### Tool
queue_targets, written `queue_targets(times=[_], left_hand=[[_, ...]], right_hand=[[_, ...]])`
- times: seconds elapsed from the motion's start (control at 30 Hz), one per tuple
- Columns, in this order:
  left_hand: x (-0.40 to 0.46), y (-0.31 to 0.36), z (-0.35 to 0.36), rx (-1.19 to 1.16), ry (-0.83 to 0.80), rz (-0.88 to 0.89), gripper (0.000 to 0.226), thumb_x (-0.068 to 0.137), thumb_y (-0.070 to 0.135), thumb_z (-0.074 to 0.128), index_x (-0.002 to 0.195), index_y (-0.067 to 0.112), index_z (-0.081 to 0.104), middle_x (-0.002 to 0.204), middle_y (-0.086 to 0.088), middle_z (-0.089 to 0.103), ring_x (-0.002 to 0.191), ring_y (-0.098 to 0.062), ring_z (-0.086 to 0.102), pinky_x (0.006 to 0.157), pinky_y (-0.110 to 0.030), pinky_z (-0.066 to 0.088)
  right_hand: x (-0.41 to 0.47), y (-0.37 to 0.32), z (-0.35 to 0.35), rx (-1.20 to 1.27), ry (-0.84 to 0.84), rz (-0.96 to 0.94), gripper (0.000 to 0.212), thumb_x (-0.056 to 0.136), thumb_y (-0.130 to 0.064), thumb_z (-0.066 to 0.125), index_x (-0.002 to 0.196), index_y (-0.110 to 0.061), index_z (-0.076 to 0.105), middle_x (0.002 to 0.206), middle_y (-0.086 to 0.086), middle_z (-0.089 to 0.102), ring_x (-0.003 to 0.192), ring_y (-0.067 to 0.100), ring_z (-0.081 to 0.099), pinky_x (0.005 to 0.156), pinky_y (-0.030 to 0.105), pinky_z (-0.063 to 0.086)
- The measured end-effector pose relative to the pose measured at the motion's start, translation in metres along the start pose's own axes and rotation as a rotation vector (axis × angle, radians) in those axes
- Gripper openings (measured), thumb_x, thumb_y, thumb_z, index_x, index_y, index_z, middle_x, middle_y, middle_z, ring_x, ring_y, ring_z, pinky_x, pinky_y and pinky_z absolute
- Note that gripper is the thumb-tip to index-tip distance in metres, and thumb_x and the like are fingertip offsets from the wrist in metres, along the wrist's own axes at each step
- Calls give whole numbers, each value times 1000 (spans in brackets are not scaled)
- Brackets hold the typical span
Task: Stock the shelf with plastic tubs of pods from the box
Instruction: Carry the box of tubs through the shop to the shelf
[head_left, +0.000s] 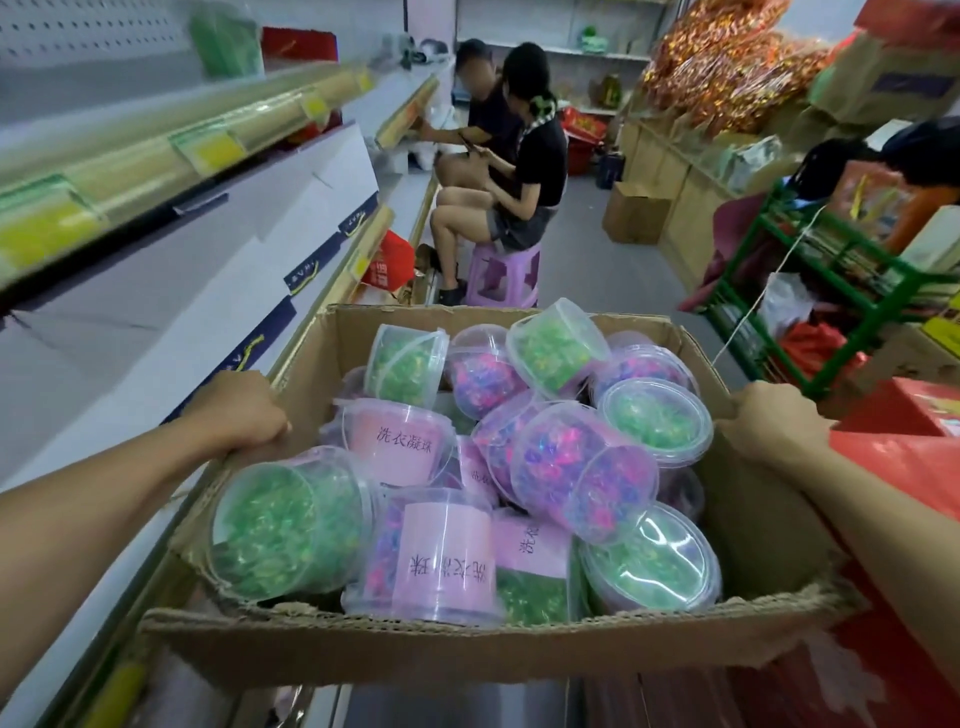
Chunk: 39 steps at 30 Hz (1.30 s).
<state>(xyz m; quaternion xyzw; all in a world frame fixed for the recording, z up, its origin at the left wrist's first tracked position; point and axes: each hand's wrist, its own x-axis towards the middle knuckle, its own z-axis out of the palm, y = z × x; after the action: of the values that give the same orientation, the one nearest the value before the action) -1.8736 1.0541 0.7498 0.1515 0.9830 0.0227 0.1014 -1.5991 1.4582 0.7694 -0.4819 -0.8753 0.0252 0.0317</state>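
Now we grip the cardboard box (467, 649) by its side walls, left hand (236, 410) and right hand (769, 421) curled over the rims, pod tubs (291, 525) heaped inside, beside the shelf (171, 291).

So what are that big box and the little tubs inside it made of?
The box looks like brown corrugated cardboard, matte, with torn, frayed rims. The tubs seem to be clear, glossy plastic: the pods show through and the lids catch glare. The pink labels are probably paper.
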Motion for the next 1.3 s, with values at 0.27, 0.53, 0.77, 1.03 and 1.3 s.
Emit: queue_targets(times=[0.27, 0.53, 0.77, 1.03, 1.3], left_hand=[[120, 35, -21, -53, 6, -24, 23, 70, 31, 69, 60, 14, 58, 74, -7, 57, 65, -21, 52, 52, -24, 34], [220, 95, -24, -35, 18, -49, 28, 72, 25, 68, 56, 10, 50, 65, -7, 55, 66, -25, 54, 49, -25, 32], [290, 132, -13, -91, 26, -137, 27, 71, 22, 68, 54, 11, 50, 60, -6, 51, 56, -19, 47, 44, -23, 26], [372, 153, -6, -38, -12, -141, 22, 75, 29, 65, 64, 11, 58, 71, -5, 60, 66, -20, 54, 51, -26, 37], [447, 173, 15, -83, -39, -246, 31, 76, 29, 67, 56, 11, 52, 64, -7, 55, 62, -24, 56, 50, -26, 38]], right_hand=[[110, -38, 17, 21, 16, -4, 25, 77, -31, 66, 94, -14, 69, 94, 16, 64, 86, 36, 61, 74, 39, 51], [259, -70, 44, 2, 11, -90, 20, 78, -29, 64, 90, -15, 70, 90, 13, 62, 84, 35, 60, 68, 35, 45], [371, -107, 56, -10, -9, -155, 27, 79, -33, 61, 98, -15, 70, 86, 13, 59, 85, 36, 61, 67, 34, 42], [462, -156, 86, -57, -60, -168, 23, 83, -26, 61, 98, -11, 70, 78, 11, 53, 81, 36, 60, 66, 33, 42], [538, -200, 119, -43, -93, -191, 22, 85, -25, 58, 95, -9, 69, 77, 11, 61, 71, 33, 60, 69, 39, 53]])
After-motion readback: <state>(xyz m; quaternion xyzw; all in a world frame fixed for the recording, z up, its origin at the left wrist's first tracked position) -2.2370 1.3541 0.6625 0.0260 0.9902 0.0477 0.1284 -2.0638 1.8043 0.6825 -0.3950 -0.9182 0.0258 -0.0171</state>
